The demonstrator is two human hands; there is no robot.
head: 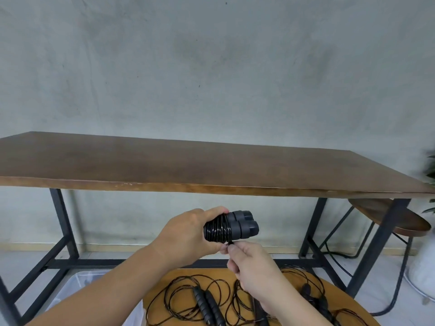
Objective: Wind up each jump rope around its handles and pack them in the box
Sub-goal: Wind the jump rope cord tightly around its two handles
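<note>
My left hand (188, 234) grips a black jump rope bundle (231, 227), two handles side by side with the cord wound tightly round them. Just below the bundle, my right hand (249, 264) pinches the loose end of the cord. Both hands hover above a small round wooden table (339, 295). On it lie two unwound black jump ropes, one (207, 302) at the left with its handles together and another (315, 300) at the right, partly hidden by my right forearm. A clear plastic box (77, 285) stands on the floor at the lower left, mostly hidden by my left forearm.
A long brown table (188, 165) on a black metal frame stands ahead against a grey wall. A round wooden stool (400, 222) sits under its right end. A white plant pot (423, 267) is at the far right.
</note>
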